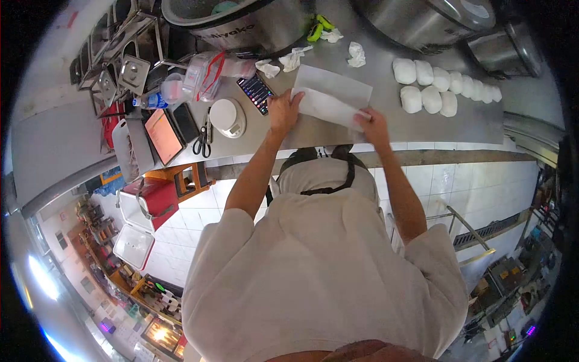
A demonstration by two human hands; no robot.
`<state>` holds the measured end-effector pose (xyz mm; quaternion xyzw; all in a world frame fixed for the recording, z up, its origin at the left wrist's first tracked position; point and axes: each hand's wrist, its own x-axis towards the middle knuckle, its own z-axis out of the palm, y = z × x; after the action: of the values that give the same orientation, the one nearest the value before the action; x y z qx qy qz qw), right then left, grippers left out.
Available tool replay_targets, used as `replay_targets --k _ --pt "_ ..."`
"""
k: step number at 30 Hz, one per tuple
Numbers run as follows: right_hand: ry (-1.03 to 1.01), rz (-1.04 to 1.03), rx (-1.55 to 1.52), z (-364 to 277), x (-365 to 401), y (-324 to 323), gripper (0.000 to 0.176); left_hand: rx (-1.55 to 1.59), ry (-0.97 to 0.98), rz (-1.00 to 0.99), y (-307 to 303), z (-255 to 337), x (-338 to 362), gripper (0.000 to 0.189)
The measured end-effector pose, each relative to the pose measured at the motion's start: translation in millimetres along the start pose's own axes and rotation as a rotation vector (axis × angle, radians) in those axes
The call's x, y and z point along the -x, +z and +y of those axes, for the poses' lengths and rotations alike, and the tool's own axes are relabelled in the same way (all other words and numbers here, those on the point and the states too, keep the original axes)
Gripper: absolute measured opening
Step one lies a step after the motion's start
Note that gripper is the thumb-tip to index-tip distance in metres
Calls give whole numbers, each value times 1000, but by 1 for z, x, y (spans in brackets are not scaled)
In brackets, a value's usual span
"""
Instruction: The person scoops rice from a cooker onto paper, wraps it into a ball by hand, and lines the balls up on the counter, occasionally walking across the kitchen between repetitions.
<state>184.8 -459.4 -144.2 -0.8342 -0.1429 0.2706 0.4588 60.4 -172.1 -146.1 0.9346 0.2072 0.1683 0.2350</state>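
Observation:
A translucent white sheet (335, 90) lies on the steel counter with its near edge lifted or folded. My left hand (283, 111) pinches its left corner, fingers closed, just right of a phone (256, 93) with a lit screen. At the sheet's lower right corner, my right hand (373, 125) grips it between thumb and fingers. Several rounded white pieces (430, 99) sit in two rows on the counter to the right. Crumpled white papers (356, 54) lie beyond the sheet.
Large metal pots (241, 30) stand along the counter's far side. On the left are a white scale (227, 117), black scissors (202, 142), a tablet (163, 136), plastic bags (204, 75) and a bottle (151, 101). The counter's front edge runs before my body.

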Motion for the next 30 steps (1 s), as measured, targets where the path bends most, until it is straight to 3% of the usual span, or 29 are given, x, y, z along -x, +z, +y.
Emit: replay_targets --k 3,6,8,11,13,16,19,21,24,30 --pt "38 -54 -183 -15 -24 -17 32 -80 -1 14 14 -9 5 39" --pt "9 -63 -197 4 -56 -14 36 -216 -14 -86 24 -15 7 21" --pt "39 -117 -259 6 -65 -20 38 -214 -23 -52 28 -15 9 21" --pt "75 -174 -288 12 -78 -23 39 -74 -104 83 26 -4 6 44" --pt "132 -187 -303 10 -78 -25 40 -65 -255 8 9 20 1 45" --pt "233 -183 -365 -3 -68 -30 41 -22 -156 17 37 -10 13 46" --pt "255 -162 -451 7 -70 -30 39 -33 -275 19 20 17 11 47" --pt "289 -113 -511 -4 -65 -30 36 -9 -189 30 26 6 15 47" --pt "307 -167 -574 2 -68 -32 34 44 -234 33 20 13 16 48" --pt "272 -107 -561 26 -77 -23 43 52 -282 32 17 21 15 49"
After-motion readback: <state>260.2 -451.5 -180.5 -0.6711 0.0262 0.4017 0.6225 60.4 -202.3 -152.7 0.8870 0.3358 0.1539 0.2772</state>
